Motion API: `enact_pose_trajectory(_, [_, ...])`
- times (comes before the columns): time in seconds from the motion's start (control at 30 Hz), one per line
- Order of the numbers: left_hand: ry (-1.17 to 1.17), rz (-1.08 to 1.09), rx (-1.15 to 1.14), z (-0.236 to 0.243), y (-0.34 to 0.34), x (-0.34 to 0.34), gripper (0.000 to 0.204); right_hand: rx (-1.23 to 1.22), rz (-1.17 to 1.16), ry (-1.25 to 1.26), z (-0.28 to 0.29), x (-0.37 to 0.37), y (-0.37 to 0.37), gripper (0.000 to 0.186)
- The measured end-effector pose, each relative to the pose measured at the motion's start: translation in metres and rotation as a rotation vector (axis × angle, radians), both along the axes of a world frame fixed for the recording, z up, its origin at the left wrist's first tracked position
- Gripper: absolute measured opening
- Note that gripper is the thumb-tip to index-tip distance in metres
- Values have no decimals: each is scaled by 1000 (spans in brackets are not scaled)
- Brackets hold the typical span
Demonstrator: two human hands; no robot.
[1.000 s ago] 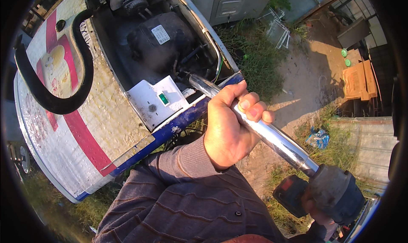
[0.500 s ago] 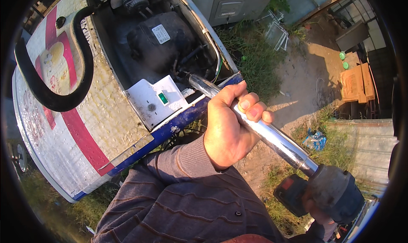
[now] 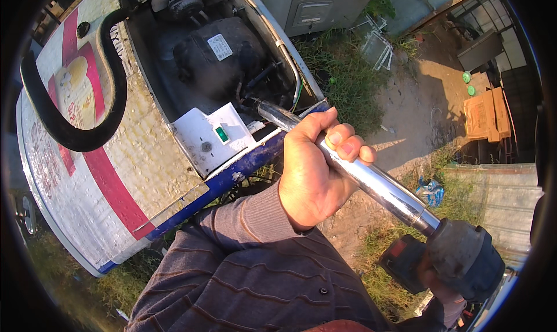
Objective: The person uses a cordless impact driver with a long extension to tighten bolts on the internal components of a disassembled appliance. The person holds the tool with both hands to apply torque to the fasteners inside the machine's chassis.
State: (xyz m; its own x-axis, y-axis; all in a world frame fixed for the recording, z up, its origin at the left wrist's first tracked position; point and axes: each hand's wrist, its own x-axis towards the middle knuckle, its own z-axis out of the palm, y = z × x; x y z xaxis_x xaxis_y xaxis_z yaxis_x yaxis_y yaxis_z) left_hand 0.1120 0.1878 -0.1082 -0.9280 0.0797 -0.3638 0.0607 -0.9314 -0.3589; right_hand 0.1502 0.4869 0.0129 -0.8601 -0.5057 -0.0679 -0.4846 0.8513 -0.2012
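Silver metal gleams across our head view: we have the fingers of our left hand (image 3: 313, 175) wrapped around a shiny tube (image 3: 383, 192), the thumb lying along it. The tube slants from upper left to lower right. Its upper end reaches into the open compartment of a red-striped cabinet (image 3: 156, 146), near a black compressor (image 3: 226, 56); we cannot tell what it touches there. Its lower end meets a dark power tool (image 3: 464, 253), which our right hand (image 3: 444, 291), partly hidden, grasps behind the battery pack (image 3: 403, 263). Beside the compartment we see a white panel (image 3: 191, 137) with a green switch (image 3: 221, 134).
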Motion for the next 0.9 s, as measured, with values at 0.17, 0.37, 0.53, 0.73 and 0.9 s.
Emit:
enact_pose_trajectory(0.17, [-29, 3, 0, -1, 2, -3, 35, -61, -35, -72, -1, -1, 2, 45])
enact_pose_trajectory(0.37, [0, -12, 11, -2, 2, -2, 35, -116, -75, -131, 0, 2, 4, 44])
enact_pose_trajectory(0.53, [18, -5, 27, 0, 1, -1, 35, -137, -89, -140, 0, 3, 5, 44])
enact_pose_trajectory(0.73, [-5, -7, 10, 1, 0, 0, 35, -152, -98, -144, 2, 4, 6, 44])
enact_pose_trajectory(0.9, [0, -1, 13, 2, 1, -2, 35, -170, -109, -156, 2, 1, 6, 43])
